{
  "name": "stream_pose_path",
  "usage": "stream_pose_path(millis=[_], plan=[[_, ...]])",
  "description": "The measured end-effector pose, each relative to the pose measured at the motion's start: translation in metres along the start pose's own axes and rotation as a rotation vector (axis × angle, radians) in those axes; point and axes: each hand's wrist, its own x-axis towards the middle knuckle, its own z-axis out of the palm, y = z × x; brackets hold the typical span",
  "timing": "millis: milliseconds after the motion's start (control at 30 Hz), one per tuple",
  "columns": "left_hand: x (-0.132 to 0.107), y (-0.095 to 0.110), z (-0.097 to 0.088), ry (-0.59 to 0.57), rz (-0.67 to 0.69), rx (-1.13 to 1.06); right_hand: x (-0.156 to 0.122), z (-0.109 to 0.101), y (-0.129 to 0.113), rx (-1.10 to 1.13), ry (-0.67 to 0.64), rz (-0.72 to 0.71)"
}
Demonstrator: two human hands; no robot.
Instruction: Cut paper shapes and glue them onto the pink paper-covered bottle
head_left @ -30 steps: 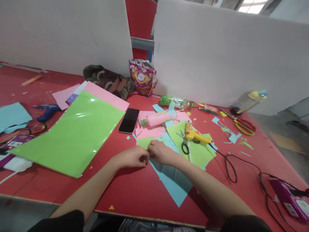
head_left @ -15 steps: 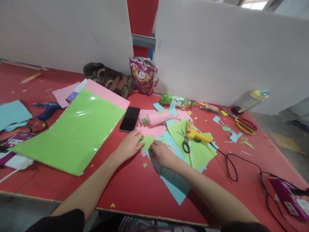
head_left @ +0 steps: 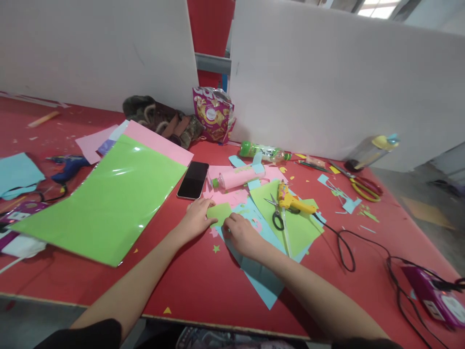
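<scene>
A small piece of green paper (head_left: 219,213) lies between my two hands near the middle of the table. My left hand (head_left: 196,219) holds its left end, thumb along the lower edge and fingers at the upper left. At the right end, my right hand (head_left: 241,233) is closed on the paper with curled fingers; the fingertips are partly hidden. Under the right hand spreads a light blue sheet (head_left: 263,278). Just beyond the hands lies a pink-wrapped bottle (head_left: 238,177) with a green cap. A small green star (head_left: 216,248) lies below the hands.
Right of my hands, scissors (head_left: 278,218) and a yellow glue gun (head_left: 293,201) rest on green paper (head_left: 307,235); its black cord (head_left: 354,259) trails right. A phone (head_left: 193,180) and a large wrapped green sheet (head_left: 105,203) lie left. A green-labelled bottle (head_left: 263,151) lies behind.
More of the small green paper shows between my hands, as the left fingers have shifted slightly along its edge. The whole view has moved a little; other things stay in place.
</scene>
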Motion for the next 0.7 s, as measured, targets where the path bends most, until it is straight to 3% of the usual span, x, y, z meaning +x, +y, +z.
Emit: stream_pose_path(millis=[500,700], plan=[[0.0,0.005,-0.004,0.002,-0.014,-0.175,0.002,-0.001,0.007,0.08,-0.007,-0.101],[-0.003,0.013,-0.004,0.062,-0.116,-0.332,0.0,-0.013,0.01,0.25,0.099,-0.032]])
